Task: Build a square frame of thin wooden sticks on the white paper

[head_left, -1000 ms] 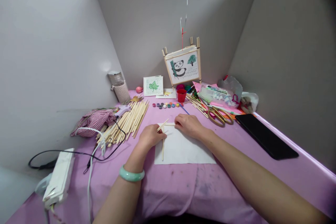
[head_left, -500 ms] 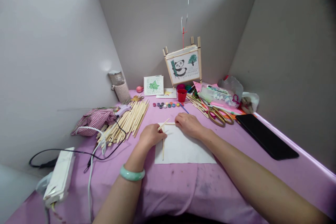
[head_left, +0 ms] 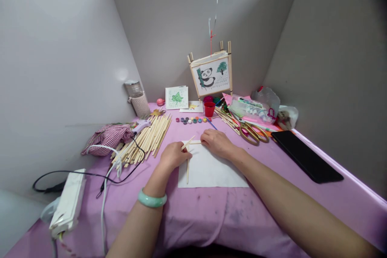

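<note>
A tabletop (head_left: 272,213) draped in purple cloth carries everything, and near its front, in the middle, lies a white sheet of paper (head_left: 217,173). A loose pile of sticks (head_left: 155,135) rests to the left, well apart from the sheet. The right hand (head_left: 217,144) lies over the far edge of the paper, its fingers bent together over the top stick (head_left: 196,142), which runs along that edge. The left hand (head_left: 176,154) pinches a tilted stick (head_left: 191,140) between thumb and fingers, above the far left corner, while the side stick (head_left: 188,173) lies along the left edge beneath its thumb. To work neatly here, I would keep the right hand's pressure light and steady, square the two lying sticks to the paper's edges, and hold the tilted one clear so that it doesn't nudge them. The corner where those two come closest is partly covered by the left thumb, so I can't tell whether they touch. The right end of the top stick is hidden under the fingers, and whether that hand pinches it or merely presses down can't be told.
</note>
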`<control>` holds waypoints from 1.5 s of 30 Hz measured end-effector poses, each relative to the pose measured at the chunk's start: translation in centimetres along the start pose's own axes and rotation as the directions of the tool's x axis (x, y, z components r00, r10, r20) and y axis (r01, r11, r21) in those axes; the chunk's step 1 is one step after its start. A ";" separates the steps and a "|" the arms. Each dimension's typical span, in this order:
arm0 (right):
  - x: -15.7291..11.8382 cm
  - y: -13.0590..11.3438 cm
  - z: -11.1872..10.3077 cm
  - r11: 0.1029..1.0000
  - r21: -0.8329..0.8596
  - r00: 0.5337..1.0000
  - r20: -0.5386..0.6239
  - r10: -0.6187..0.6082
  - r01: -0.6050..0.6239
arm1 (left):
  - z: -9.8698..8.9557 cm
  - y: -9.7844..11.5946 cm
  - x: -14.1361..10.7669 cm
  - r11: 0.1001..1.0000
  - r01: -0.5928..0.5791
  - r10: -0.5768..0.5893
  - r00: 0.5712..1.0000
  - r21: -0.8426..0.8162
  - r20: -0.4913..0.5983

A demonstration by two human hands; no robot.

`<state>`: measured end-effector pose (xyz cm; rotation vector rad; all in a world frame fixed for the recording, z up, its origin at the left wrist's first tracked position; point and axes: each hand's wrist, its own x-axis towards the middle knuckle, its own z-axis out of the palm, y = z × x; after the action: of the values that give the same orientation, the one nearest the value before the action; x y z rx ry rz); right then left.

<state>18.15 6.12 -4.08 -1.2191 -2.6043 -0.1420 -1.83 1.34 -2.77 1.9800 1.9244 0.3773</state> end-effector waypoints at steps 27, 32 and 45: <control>-1.1 4.4 -2.5 0.873 0.437 0.956 -0.081 0.281 -0.219 | -0.4 0.3 0.0 1.000 0.006 -0.007 1.000 0.025 0.028; -2.7 6.6 -3.7 0.813 0.451 0.929 0.145 0.340 -0.368 | -0.5 0.4 0.0 1.000 -0.012 0.011 0.999 0.023 0.045; -2.6 6.1 -2.7 0.875 0.382 0.943 0.259 0.207 -0.297 | -0.4 0.3 0.0 1.000 0.008 -0.009 0.999 0.017 0.038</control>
<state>24.94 7.54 -2.38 -1.4516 -2.4231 0.5973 -1.72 1.35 -2.27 1.9745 1.9177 0.3198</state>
